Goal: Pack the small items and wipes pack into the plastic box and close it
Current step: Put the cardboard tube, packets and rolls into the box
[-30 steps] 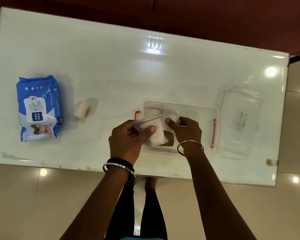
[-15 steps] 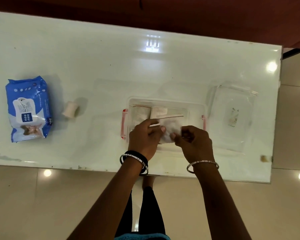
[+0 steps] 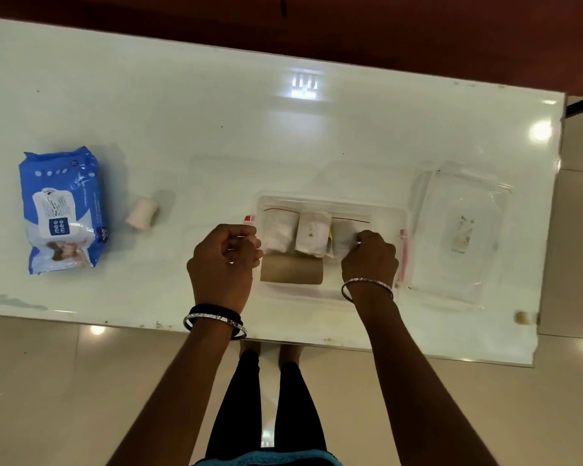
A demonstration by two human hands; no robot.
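Head view: plastic box [image 3: 389, 213] sits open mid-surface, holding 3 small pouches and a cardboard tube [image 3: 292, 270]. Right hand [image 3: 369, 258] has fingers pinched on the rightmost pouch [image 3: 345, 235] inside; left hand [image 3: 224, 264] is curled at the box's left edge, contents of its grip not discernible. Wipes pack [image 3: 63, 210] lies far left, roll [image 3: 143, 213] beside it, lid [image 3: 458, 230] right. Pack probably soft, slick; grasp across its width.

Single head-worn view, looking steeply down from above. White table [image 3: 182, 129] fills the upper frame; floor below. Wide-angle, no second view.
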